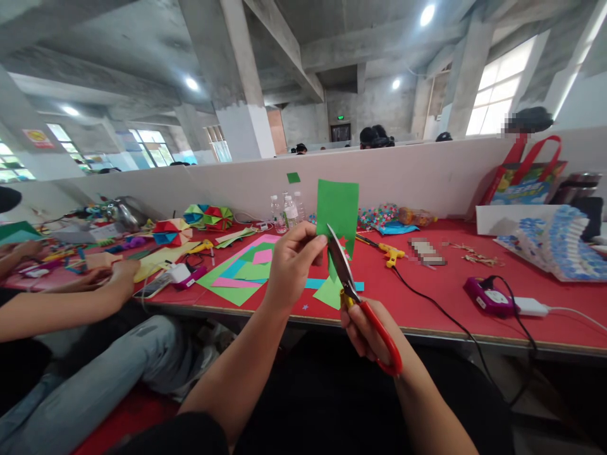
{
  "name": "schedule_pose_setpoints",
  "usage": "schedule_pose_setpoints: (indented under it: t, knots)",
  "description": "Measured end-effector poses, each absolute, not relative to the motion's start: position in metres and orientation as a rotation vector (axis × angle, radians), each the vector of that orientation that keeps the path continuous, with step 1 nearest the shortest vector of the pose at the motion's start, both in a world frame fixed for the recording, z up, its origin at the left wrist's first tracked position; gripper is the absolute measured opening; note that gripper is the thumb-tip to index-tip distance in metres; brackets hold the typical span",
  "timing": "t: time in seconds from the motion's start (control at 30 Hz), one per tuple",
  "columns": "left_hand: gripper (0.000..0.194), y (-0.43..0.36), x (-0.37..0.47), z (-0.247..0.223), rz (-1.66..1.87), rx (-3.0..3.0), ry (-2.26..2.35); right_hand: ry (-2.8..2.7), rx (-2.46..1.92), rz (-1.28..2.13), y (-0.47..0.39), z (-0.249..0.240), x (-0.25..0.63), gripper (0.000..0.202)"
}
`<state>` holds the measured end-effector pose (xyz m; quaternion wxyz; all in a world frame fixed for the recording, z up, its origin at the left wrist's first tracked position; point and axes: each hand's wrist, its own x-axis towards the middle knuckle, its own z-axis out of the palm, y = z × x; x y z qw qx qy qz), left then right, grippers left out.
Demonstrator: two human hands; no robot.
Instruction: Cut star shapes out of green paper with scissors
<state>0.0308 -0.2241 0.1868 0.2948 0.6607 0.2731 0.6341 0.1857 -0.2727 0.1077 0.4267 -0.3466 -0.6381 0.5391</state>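
Note:
My left hand [291, 262] pinches the lower left edge of a green sheet of paper [337, 212] and holds it upright above the red table [427, 297]. My right hand [363, 328] grips red-handled scissors [355, 297]; their blades point up and meet the bottom edge of the green paper. Under the hands lies a pile of coloured paper sheets [244, 268] in green, pink and blue.
A glue gun [386, 251] with a black cord, a purple device [488, 296], water bottles [284, 212] and folded paper shapes [208, 217] lie on the table. A white partition [427, 174] runs behind. Another person's arm [71, 303] and legs are at my left.

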Motion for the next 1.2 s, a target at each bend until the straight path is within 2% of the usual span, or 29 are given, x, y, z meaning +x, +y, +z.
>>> schedule_pose_setpoints:
  t: [0.73,0.97,1.2]
  knots:
    - [0.020,-0.213,0.026,0.188,1.619,1.714,0.786,-1.606,-0.922,1.318,-0.251,0.105,0.181,0.052]
    - [0.013,-0.210,0.021,0.186,1.666,1.641,0.730,-1.597,-0.945,1.290,-0.247,0.107,0.169,0.045]
    - [0.014,-0.215,0.000,0.184,1.689,1.571,0.746,-1.571,-0.955,1.272,-0.248,0.103,0.143,0.043]
